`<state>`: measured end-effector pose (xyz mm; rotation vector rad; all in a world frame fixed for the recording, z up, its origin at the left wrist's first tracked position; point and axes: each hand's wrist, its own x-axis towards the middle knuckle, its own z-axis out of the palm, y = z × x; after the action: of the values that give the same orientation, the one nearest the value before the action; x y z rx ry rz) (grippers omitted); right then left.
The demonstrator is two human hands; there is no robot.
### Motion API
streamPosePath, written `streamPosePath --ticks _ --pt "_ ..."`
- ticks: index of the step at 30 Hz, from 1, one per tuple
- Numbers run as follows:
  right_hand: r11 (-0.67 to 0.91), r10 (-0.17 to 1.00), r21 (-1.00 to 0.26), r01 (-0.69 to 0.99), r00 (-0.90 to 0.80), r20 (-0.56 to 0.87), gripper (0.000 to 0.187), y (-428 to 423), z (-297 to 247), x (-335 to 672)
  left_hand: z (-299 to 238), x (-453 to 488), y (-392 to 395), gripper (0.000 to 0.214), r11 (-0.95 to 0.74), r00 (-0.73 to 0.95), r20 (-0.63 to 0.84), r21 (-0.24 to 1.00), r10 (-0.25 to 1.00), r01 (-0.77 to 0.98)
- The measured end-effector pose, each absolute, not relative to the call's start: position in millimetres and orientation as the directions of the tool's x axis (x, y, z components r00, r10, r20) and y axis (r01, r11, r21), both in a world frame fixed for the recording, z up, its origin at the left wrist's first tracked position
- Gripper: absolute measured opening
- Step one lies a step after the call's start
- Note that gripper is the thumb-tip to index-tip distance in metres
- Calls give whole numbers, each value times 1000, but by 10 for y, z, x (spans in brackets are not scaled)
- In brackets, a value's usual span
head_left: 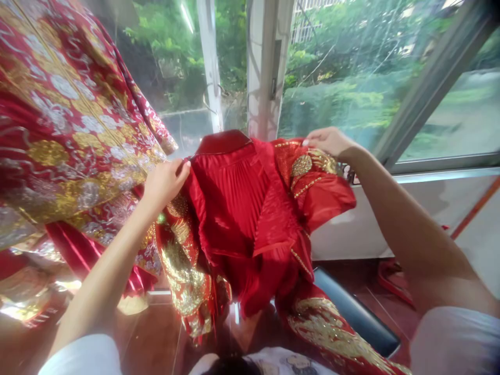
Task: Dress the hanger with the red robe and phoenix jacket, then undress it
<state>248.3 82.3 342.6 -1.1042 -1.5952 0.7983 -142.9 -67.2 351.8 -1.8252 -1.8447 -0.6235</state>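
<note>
Red garment (238, 203), spread btwn L hand (164, 179), R hand (328, 141), mostly below

The left hand (166, 182) and right hand (328, 143) hold a gold-trimmed red jacket (234, 192) by its shoulders. An embroidered garment (86, 125) hangs at left, near windows (344, 67).

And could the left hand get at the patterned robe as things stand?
Probably yes: the robe is close beside the left hand, nothing evident between, but that hand holds the red jacket and would likely need to let go.
</note>
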Motion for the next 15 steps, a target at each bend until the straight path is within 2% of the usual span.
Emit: streamPosePath --ticks 2,3,4,6,8,11,15 --pt "200 959 -896 397 -267 96 24 866 3382 2493 3531 -1552 -693 46 -92 32 597 71 802 993" --pt "173 954 -891 420 -295 46 24 857 3361 2488 3535 -1618 -708 47 -140 48 583 113 811 984" --pt "195 953 -894 403 -293 76 21 830 3354 2470 3537 -1681 -722 47 -186 65 573 156 817 970" --pt "348 926 -887 302 -257 275 16 742 3388 2380 3534 -1778 -734 47 -285 112 567 226 816 931" --pt "514 847 -832 209 -278 454 23 635 3465 2212 3527 -1823 -721 46 -360 156 572 263 805 895" --pt "654 734 -735 181 -387 558 33 509 3535 1902 3539 -1821 -670 43 -358 162 568 252 807 899" --pt "748 657 -623 228 -385 649 12 504 3431 1652 3646 -1840 -623 39 -385 137 604 302 785 872"
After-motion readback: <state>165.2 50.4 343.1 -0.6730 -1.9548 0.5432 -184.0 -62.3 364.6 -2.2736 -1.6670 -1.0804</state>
